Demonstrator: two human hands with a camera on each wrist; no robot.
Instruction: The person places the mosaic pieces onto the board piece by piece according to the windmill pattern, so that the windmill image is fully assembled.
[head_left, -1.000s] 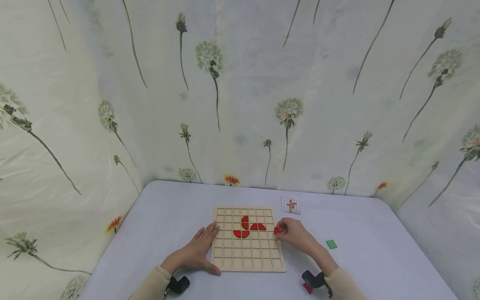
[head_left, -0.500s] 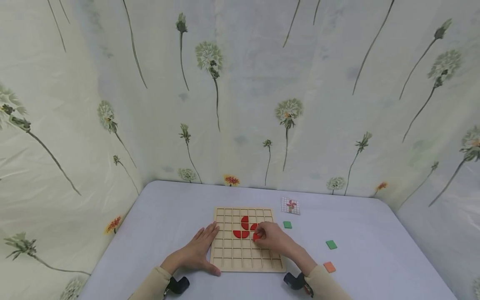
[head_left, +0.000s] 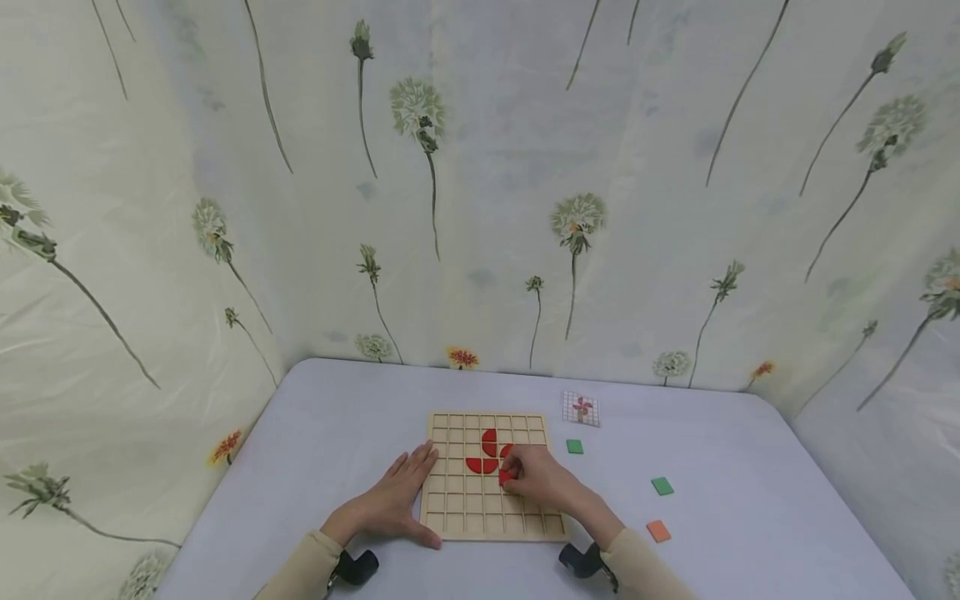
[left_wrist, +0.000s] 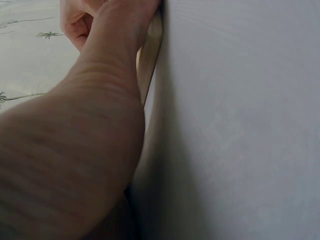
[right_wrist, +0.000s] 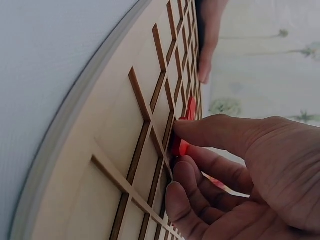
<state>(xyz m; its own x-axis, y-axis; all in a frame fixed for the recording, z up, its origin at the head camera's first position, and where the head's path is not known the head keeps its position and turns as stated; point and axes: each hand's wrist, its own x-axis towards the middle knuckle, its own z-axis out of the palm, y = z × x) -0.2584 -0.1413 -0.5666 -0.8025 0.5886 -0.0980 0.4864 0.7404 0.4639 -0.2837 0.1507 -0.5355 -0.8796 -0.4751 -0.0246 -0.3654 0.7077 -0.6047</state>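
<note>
Dandelion-print sheet (head_left: 491, 183) behind gridded wooden board (head_left: 475, 503); left hand (head_left: 393, 498) splayed at edge; right hand (head_left: 542, 477) pinching red piece (head_left: 503, 478), outline part-hidden.

Left hand (left_wrist: 90, 115) close up, wooden board (left_wrist: 149, 55), pale tabletop (left_wrist: 245, 115)

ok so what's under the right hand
The wooden grid board lies beneath the right hand, which pinches a red piece. Part of another red piece peeks past the hand; whatever else it covers cannot be seen.
</note>
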